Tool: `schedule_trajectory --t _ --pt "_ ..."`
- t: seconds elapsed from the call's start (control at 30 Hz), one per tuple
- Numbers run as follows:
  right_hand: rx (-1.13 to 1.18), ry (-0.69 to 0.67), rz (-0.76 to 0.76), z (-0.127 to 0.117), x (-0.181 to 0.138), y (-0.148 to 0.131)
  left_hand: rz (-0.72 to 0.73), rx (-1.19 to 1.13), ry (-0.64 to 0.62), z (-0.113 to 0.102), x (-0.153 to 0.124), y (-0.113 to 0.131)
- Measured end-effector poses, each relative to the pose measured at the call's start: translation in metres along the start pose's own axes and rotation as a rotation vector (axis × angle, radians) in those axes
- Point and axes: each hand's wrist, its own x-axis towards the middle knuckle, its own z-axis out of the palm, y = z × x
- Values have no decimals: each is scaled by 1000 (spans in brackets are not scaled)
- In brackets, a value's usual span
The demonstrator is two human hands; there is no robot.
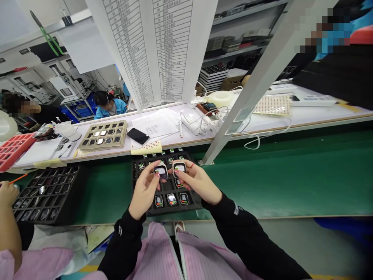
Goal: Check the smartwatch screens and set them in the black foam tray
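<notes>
My left hand (147,187) is closed on a smartwatch (161,171) without a strap, its screen lit and facing up. In my right hand (196,178) is a second strapless smartwatch (179,167) with a pale case, also lit; my thumb lies over its lower left corner. The two watches are held side by side, slightly apart, above a black compartment tray (167,210). Several more watch faces sit in the tray, and a row of lit ones (171,199) shows along its near side. My hands hide part of the tray's middle.
Left of me, a co-worker's hand (7,196) holds an orange stick beside another black tray (65,198) of watches. On the raised shelf stand a beige tray (101,146), a phone (138,136), papers and cables. A slanted metal post (230,124) rises just right of my tray.
</notes>
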Motion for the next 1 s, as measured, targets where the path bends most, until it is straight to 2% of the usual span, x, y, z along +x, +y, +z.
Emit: schedule_trajectory --t 0.2,0.57,1.0 --pt "86 -50 -35 -5 3 -7 30 -32 -26 -1 7 8" --pt "59 -54 -185 -1 15 -49 231 19 33 1 30 39" --pt "50 -77 -206 -3 16 -53 253 14 17 5 36 42"
